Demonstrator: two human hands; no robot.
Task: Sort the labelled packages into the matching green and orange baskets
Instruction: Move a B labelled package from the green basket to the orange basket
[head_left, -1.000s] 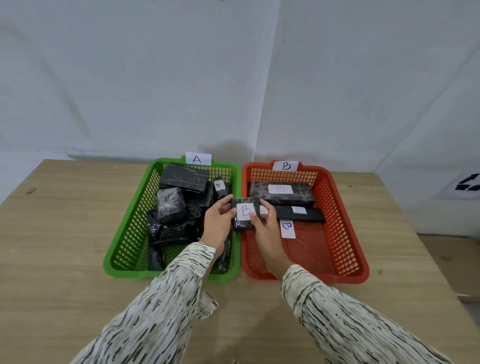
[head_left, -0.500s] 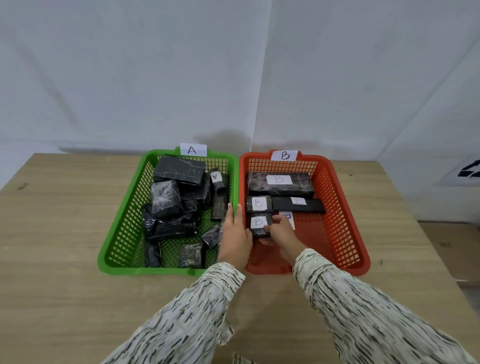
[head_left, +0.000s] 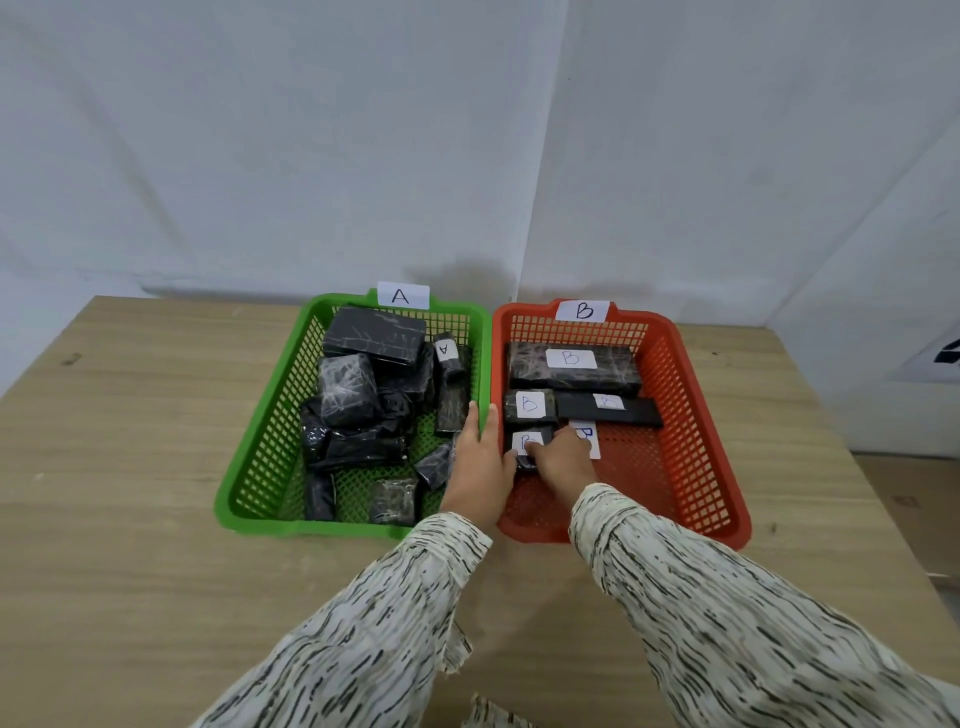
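In the green plastic mesh basket (head_left: 275, 441) marked A lies a heap of black film-wrapped packages (head_left: 348, 389). The left hand (head_left: 480, 462) lies flat along the two meeting rims, fingers straight, holding nothing. Just beside it is the small black wrapped package with a white B label (head_left: 527, 441). The right hand (head_left: 563, 460) curls over its near end, and it rests low in the orange plastic mesh basket (head_left: 691, 441). It looks light and stiff, its film slick, so a pinch across the short sides seems safest.
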